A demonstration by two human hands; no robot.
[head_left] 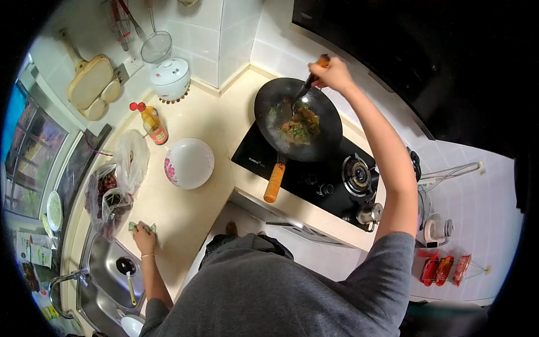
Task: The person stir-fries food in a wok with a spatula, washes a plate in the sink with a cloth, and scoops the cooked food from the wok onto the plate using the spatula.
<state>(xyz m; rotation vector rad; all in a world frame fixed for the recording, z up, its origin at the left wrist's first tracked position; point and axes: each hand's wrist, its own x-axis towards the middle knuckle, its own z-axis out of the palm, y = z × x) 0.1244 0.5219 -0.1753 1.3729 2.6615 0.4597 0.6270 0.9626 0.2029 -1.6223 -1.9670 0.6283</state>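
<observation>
Two things are gripped, a spatula (pixel 306 87) by the right hand (pixel 331 73), a cloth (pixel 151 228) by the left hand (pixel 145 240), so hard stirring could tip the unheld wok (pixel 331 119).

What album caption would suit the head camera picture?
Right hand holding a utensil in a wok of food, left hand on a green cloth.

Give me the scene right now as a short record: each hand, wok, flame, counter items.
Left hand: on a greenish cloth, on the counter beside the sink
Right hand: gripping a utensil that reaches into the wok
Wok: on the hob, handle toward the person
Wok contents: chopped food, brown and green
Flame: hidden from view
Counter items: white flowered bowl, bottle, plastic bags
</observation>
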